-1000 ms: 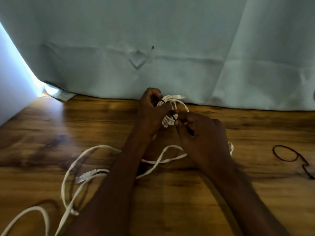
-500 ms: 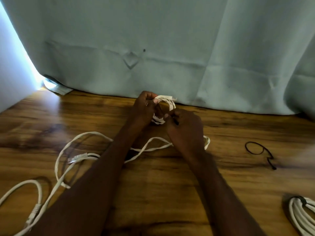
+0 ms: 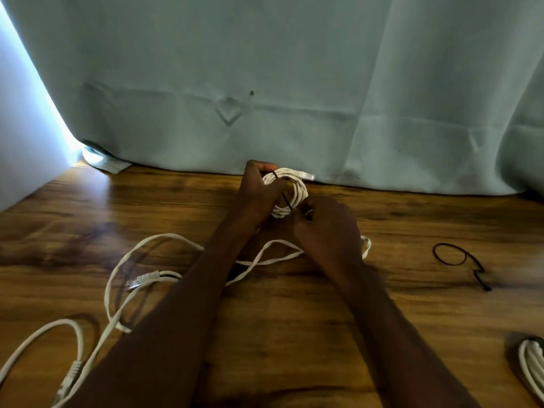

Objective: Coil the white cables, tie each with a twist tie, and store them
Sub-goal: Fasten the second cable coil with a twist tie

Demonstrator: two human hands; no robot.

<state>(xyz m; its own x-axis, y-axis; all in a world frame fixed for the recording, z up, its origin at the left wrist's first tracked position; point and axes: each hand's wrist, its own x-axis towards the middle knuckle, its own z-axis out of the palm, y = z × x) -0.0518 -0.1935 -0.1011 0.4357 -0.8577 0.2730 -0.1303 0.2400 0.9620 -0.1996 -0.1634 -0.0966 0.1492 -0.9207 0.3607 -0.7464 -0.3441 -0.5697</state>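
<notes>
My left hand [image 3: 256,192] grips a small coil of white cable [image 3: 295,189] above the wooden table [image 3: 309,313], its clear plug sticking out to the right. A thin black twist tie [image 3: 286,201] runs across the coil. My right hand [image 3: 329,228] pinches the lower end of that tie just below the coil. More loose white cable [image 3: 141,278] trails over the table under and left of my forearms, with a plug lying on it.
A spare black twist tie [image 3: 459,260] lies on the table at the right. A finished white coil [image 3: 531,369] shows at the lower right edge. A pale green curtain [image 3: 265,83] hangs along the table's far edge.
The coil has turned in my left hand, so its plug now points right. The view shifted left, showing the tied coil at the lower right.
</notes>
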